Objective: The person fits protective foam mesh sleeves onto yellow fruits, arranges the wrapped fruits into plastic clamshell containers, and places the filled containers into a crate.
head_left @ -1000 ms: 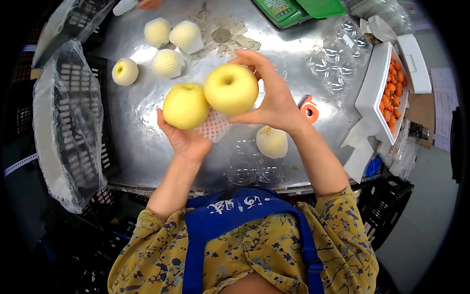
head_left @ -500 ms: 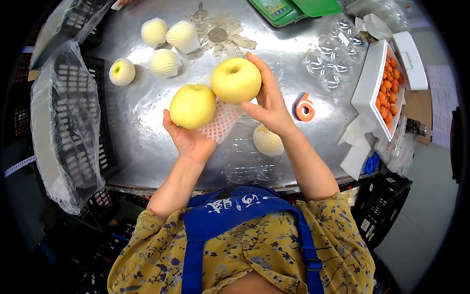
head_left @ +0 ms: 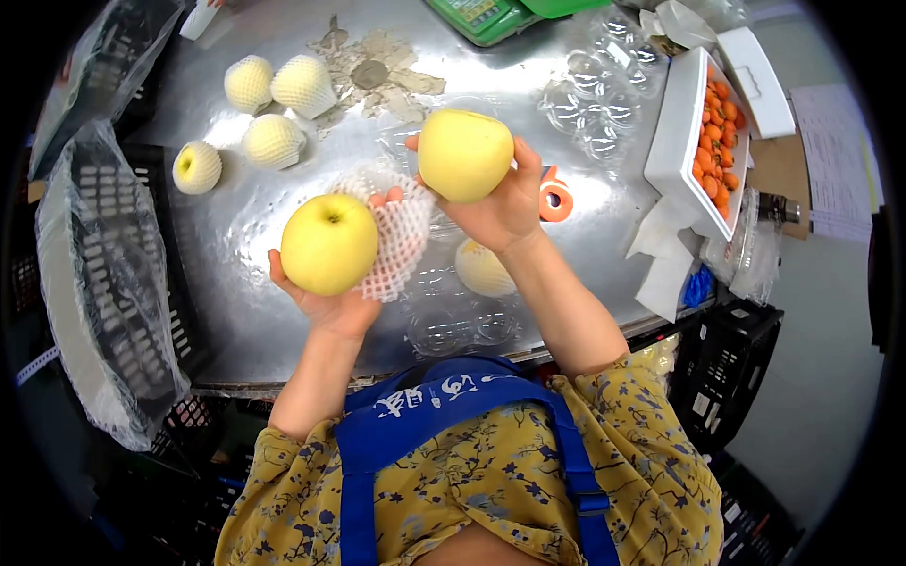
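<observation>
My left hand [head_left: 340,307] is wrapped around a yellow apple [head_left: 328,245]. A white foam net sleeve [head_left: 401,236] hangs against the same hand's fingers, beside the fruit. In my right hand [head_left: 505,208] sits another yellow apple [head_left: 465,156], held from below and the side, apart from the first. Just below that wrist, an apple in a foam net [head_left: 484,268] rests at a clear plastic clamshell tray [head_left: 453,325]. Partly behind my right hand lies an orange tape dispenser [head_left: 555,200].
Several net-wrapped apples [head_left: 274,141] stand at the upper left of the metal table. A green scale [head_left: 481,19] is at the back. Clear clamshells [head_left: 604,99] and a white foam box of small orange fruit [head_left: 675,141] are on the right. A plastic-lined black crate [head_left: 109,264] borders the left.
My hands have moved apart, separating the two apples. The left one has gone lower, the right one has turned, and the foam net now shows more fully spread. The camera view has shifted.
</observation>
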{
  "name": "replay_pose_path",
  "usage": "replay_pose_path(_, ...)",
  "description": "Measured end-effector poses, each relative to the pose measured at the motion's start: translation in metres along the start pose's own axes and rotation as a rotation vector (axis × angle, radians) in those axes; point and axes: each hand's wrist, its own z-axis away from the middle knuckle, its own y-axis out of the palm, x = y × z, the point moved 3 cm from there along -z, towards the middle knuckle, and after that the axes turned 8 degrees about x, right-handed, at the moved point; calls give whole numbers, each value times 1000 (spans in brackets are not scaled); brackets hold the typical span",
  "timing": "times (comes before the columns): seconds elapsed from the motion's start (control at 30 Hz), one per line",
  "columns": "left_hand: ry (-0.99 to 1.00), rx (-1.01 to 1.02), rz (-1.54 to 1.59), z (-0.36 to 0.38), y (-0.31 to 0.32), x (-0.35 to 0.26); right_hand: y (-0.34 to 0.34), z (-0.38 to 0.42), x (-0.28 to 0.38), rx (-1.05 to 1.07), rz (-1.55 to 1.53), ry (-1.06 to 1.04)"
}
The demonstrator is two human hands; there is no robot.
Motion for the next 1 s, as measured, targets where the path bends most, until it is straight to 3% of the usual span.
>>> replay_pose_path(0.07, 3, -27, 21, 2, -4, -2, -3, 0, 2, 96, -70, 111)
replay_pose_path(0.27, 16, -101, 34, 6, -10, -5, -8, 0, 0, -57, -23, 140)
replay_pose_path(0.37, 39, -180, -114, 8, -14, -8, -15, -2, 4, -39, 127, 111)
replay_pose_path(0.57, 41, -207, -149, 9, -20, -12, -25, -11, 8, -80, 496, 49)
replay_pose_path(0.67, 52, -264, -12, 9, -24, -14, -16, -20, 14, -145, 845, -73)
replay_pose_path(0.77, 42, -253, -152, 9, -25, -15, -17, -28, 19, -118, 973, -78)
replay_pose_path(0.87, 44, -245, -135, 10, -30, -18, -25, -38, 22, -118, 1017, -86)
replay_pose_path(0.97, 78, -339, -163, 10, -33, -21, -47, -61, 29, -122, 606, 178)
replay_pose_path(1.0, 71, -343, -180, 10, -34, -22, -55, -72, 33, -128, 619, 175)
